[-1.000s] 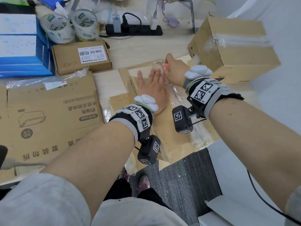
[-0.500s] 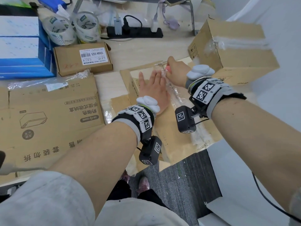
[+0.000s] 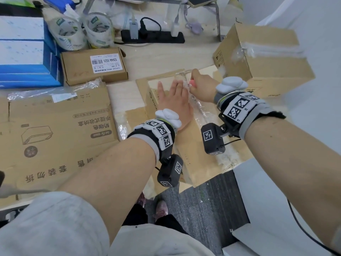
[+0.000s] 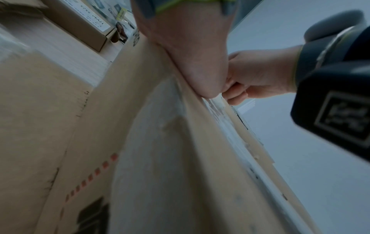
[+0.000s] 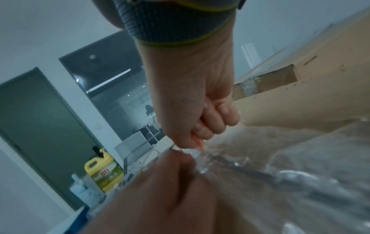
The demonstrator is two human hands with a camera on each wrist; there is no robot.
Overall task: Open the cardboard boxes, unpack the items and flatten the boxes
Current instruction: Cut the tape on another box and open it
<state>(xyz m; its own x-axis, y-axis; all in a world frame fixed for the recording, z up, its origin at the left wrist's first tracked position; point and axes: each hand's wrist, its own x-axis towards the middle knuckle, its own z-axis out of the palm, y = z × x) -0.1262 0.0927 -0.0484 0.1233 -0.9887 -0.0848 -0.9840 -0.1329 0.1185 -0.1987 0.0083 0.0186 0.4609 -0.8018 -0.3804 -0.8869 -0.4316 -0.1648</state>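
The left hand lies flat, fingers straight, pinning the box at the worktop's near edge so it stays put. The right hand clenches a pink-handled cutter, apparently slitting the tape.

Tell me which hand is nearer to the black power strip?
Right. The right hand grips a pink-handled tool closer to the black power strip; the left hand lies flat on the box, nearer the person.

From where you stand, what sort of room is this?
Probably an office used for packing or unpacking: cardboard boxes and rolls of packing tape crowd a wooden table, and the right wrist view shows a glass partition.
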